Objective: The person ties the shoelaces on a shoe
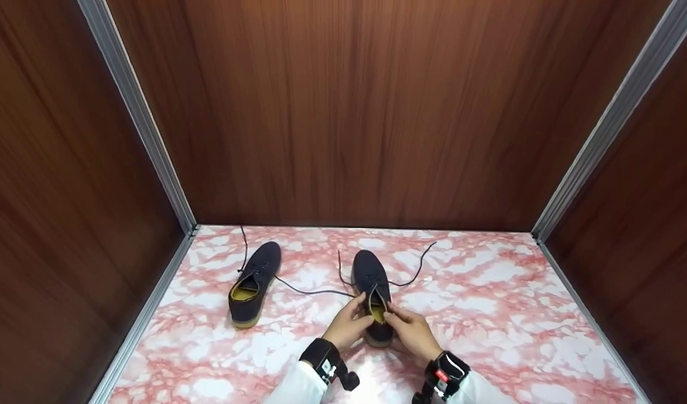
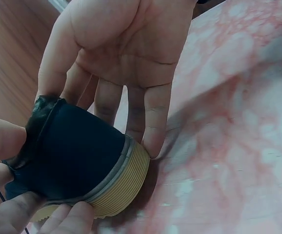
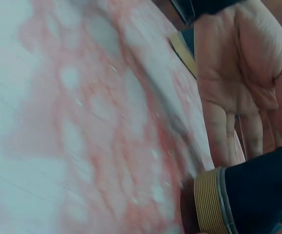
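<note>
A dark navy lace-up shoe [image 1: 368, 266] with a yellow insole stands on the marbled surface, toe pointing away and laces spread loose to both sides. My left hand [image 1: 347, 326] grips the left side of its opening, thumb at the collar and fingers along the outer side. On the opposite side, my right hand [image 1: 417, 335] pinches the right edge of the collar. From the left wrist view, the dark heel [image 2: 82, 151] and ribbed tan sole [image 2: 126, 183] show between both hands. The right wrist view has the same heel [image 3: 258, 192] beneath my right fingers.
Another navy shoe [image 1: 269, 255] of the same kind stands to the left, one long lace [image 1: 309, 292] reaching toward the gripped shoe. Brown wood-grain panels [image 1: 354, 112] with grey metal edging [image 1: 147, 120] enclose the back and both sides of the red-and-white marbled surface [image 1: 500, 303].
</note>
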Tool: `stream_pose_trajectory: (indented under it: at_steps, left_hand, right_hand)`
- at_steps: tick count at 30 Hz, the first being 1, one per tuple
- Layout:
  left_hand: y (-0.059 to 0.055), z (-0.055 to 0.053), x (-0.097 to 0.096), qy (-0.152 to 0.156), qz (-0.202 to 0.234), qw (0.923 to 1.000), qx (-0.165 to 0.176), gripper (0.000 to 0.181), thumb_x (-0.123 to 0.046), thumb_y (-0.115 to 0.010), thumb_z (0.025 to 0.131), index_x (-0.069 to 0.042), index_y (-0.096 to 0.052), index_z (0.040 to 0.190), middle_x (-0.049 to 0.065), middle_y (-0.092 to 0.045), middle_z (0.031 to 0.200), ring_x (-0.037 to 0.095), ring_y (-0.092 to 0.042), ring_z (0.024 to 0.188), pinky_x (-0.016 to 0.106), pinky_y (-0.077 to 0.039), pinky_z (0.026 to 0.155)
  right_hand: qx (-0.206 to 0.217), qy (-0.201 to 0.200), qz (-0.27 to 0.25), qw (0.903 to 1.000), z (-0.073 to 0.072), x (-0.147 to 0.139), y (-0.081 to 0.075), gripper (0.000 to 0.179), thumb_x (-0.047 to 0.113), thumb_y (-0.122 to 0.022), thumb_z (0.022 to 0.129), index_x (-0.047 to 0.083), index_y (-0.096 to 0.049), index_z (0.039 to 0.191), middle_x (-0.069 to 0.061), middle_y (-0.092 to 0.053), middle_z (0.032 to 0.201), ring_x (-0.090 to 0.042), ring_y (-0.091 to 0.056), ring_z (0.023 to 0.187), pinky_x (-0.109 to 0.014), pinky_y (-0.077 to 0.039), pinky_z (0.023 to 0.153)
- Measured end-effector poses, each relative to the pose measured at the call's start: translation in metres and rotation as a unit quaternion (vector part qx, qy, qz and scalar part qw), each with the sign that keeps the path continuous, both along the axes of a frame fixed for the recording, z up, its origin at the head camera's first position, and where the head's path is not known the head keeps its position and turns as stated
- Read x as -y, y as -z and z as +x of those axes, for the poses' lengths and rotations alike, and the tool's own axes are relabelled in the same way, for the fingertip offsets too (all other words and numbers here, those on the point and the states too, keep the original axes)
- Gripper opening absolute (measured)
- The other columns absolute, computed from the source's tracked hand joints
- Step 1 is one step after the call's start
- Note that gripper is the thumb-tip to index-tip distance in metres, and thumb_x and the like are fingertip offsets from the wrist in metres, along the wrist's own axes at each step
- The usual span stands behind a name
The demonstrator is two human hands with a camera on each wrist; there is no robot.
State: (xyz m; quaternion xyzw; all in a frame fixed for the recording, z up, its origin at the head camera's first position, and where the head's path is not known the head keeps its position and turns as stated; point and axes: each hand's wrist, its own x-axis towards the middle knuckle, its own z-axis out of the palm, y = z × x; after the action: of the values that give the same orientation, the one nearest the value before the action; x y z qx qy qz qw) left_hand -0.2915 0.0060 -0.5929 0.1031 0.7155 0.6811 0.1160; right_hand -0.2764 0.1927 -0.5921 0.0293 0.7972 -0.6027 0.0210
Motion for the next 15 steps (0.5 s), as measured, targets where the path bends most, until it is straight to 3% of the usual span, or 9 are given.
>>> stream_pose_trajectory:
  at_steps: [6, 10, 15]
  left_hand:
    - [0.005, 0.015, 0.003, 0.005, 0.016, 0.9998, 0.011, 0.070, -0.012, -0.063, 0.099, -0.003, -0.034, 0.161, 0.033, -0.040, 0.160, 0.040, -0.055, 0.136, 0.045, -0.058, 0.099]
    - [0.008, 0.025, 0.005, 0.004, 0.020, 0.9995, 0.024, 0.070, -0.014, -0.064, 0.099, -0.006, -0.035, 0.162, 0.031, -0.042, 0.160, 0.039, -0.058, 0.133, 0.046, -0.056, 0.101]
    - [0.012, 0.035, 0.011, 0.023, 0.008, 0.9997, -0.001, 0.069, -0.012, -0.062, 0.099, 0.000, -0.034, 0.161, 0.034, -0.043, 0.157, 0.043, -0.055, 0.138, 0.046, -0.058, 0.102]
  right_hand:
    - [0.037, -0.015, -0.072, 0.9966, 0.018, 0.004, 0.004, 0.051, 0.029, -0.065, 0.104, 0.007, -0.056, 0.149, -0.023, -0.058, 0.150, -0.025, -0.067, 0.121, -0.043, -0.060, 0.099]
    - [0.025, -0.007, -0.040, 0.9989, 0.029, 0.006, 0.005, 0.050, 0.030, -0.066, 0.103, 0.008, -0.059, 0.147, -0.018, -0.060, 0.149, -0.024, -0.059, 0.132, -0.043, -0.051, 0.112]
    - [0.004, -0.010, 0.005, 0.9999, 0.044, 0.008, 0.007, 0.048, 0.029, -0.068, 0.101, 0.006, -0.062, 0.144, -0.016, -0.063, 0.144, -0.027, -0.057, 0.137, -0.040, -0.047, 0.116]
